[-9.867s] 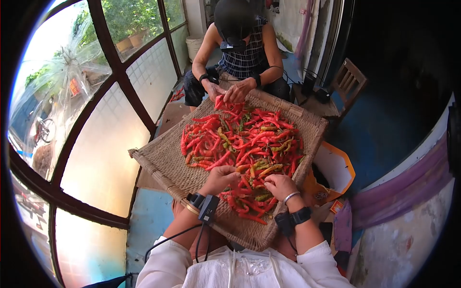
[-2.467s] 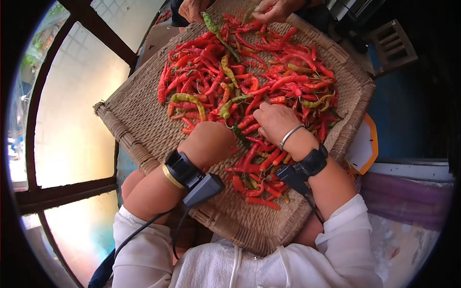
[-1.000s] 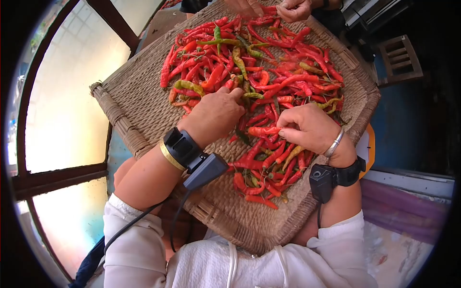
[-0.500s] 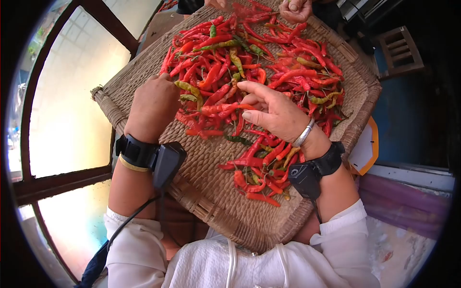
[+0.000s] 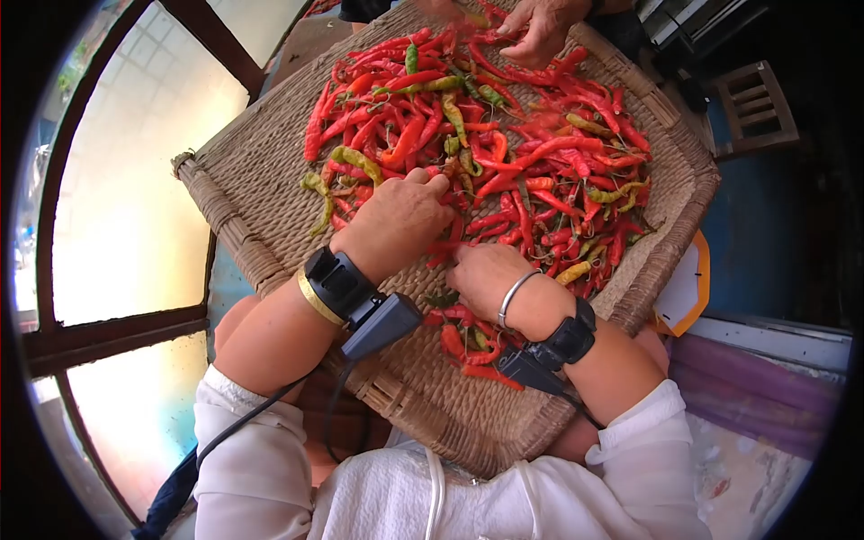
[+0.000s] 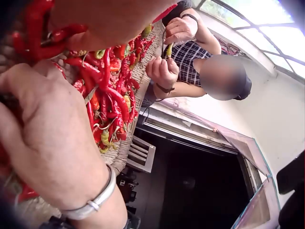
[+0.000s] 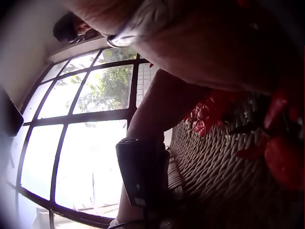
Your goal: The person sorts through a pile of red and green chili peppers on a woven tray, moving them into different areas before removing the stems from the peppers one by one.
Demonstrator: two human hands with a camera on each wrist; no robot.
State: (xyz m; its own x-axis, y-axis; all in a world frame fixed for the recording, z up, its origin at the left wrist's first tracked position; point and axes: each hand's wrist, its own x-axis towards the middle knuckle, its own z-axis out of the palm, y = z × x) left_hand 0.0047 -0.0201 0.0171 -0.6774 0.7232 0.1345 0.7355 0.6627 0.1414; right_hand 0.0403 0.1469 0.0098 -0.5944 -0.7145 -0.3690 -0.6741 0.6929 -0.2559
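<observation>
Red chilli peppers (image 5: 576, 162) cover much of a woven tray (image 5: 247, 184), mixed with some green and yellowish ones. My left hand (image 5: 396, 220) reaches into the near side of the heap, back of the hand up. Close to its right, my right hand (image 5: 490, 279) is lowered palm down between the main heap and a smaller group of chillies (image 5: 481, 346). The fingertips of both hands are hidden among the peppers, so I cannot tell what they hold. A yellow-green chilli (image 5: 317, 200) lies at the heap's left edge. In the left wrist view, red chillies (image 6: 35, 28) sit close before the fingers.
Across the tray, another person's hand (image 5: 540, 31) works over the far peppers; in the left wrist view, both that person's hands (image 6: 164, 71) hold a yellow-green chilli. A wooden chair (image 5: 756, 108) stands at right. An orange-edged white container (image 5: 684, 283) is beside the tray, window panes (image 5: 135, 180) at left.
My left hand has come back from the heap's left edge, where a yellow-green chilli now lies. My right hand, lately spread over red chillies, has moved down toward me. The view has tilted down since earlier.
</observation>
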